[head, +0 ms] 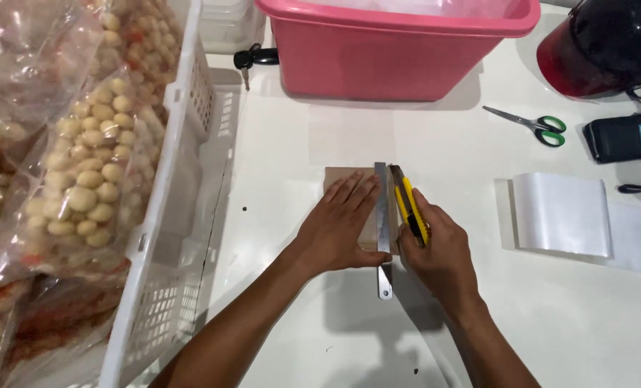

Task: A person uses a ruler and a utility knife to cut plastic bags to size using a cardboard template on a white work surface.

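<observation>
We press our left hand [338, 224] flat, fingers spread and together at the tips, on a small brown cardboard piece [338, 176] lying on the white table [291, 144], pinning both it and the steel ruler [383, 223] that lies along its right edge so neither slides. Our right hand [435, 248] has its fingers clamped round a yellow utility knife [410, 208], the blade end set against the ruler's far end, the ruler serving as a straight guide. Green-handled scissors [539, 128] and a curled white sheet [561, 213] lie well apart to the right; a pink tub [385, 61] stands beyond, a white basket [184, 179] of bagged snacks [87, 179] to the left.
</observation>
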